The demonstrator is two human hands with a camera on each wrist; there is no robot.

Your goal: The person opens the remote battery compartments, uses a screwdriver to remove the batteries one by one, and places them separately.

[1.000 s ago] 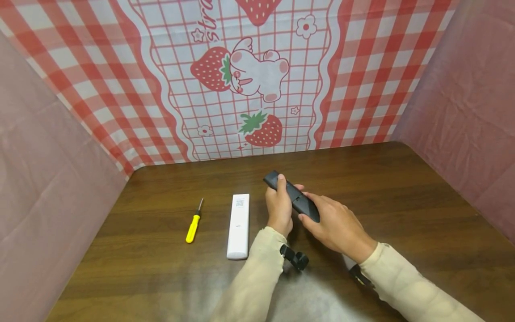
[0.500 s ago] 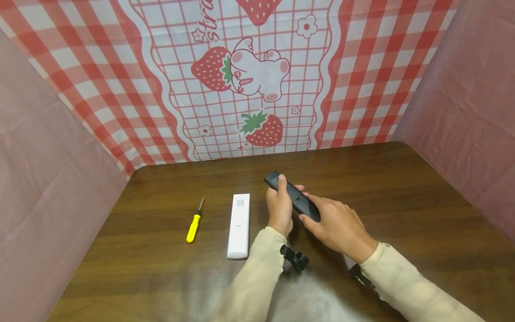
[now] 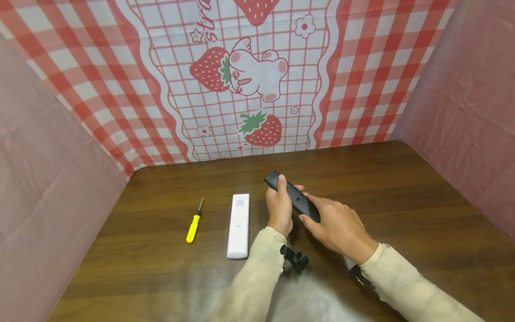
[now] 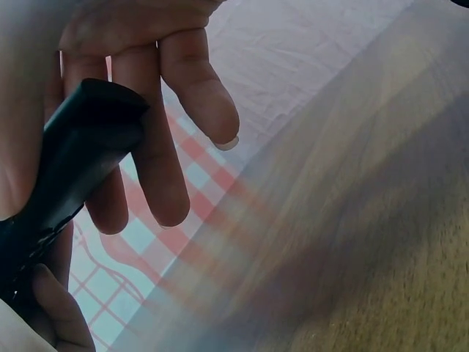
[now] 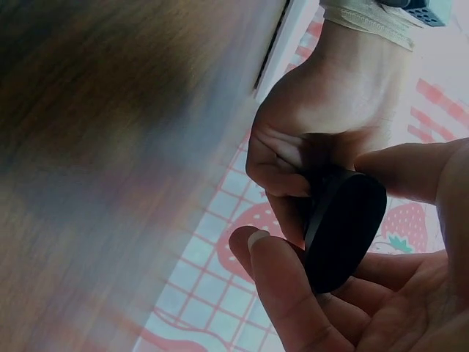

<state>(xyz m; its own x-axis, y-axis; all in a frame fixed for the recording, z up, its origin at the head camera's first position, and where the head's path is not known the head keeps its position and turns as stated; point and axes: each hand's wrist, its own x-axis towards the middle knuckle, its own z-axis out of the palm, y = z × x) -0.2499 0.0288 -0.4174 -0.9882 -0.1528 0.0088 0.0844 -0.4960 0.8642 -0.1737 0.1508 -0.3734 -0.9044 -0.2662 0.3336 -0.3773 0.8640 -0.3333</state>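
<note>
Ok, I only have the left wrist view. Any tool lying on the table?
Observer: Yes, a yellow screwdriver, seen in the head view.
Operator: Anything between it and the left grip?
Observer: A white remote, lying flat.
Operator: My view cuts off the near end of the black remote. What's there?
Observer: The right grip holds that end.

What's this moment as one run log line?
left hand: grips black remote, far half; right hand: grips near end; screwdriver, white remote: on table
</note>
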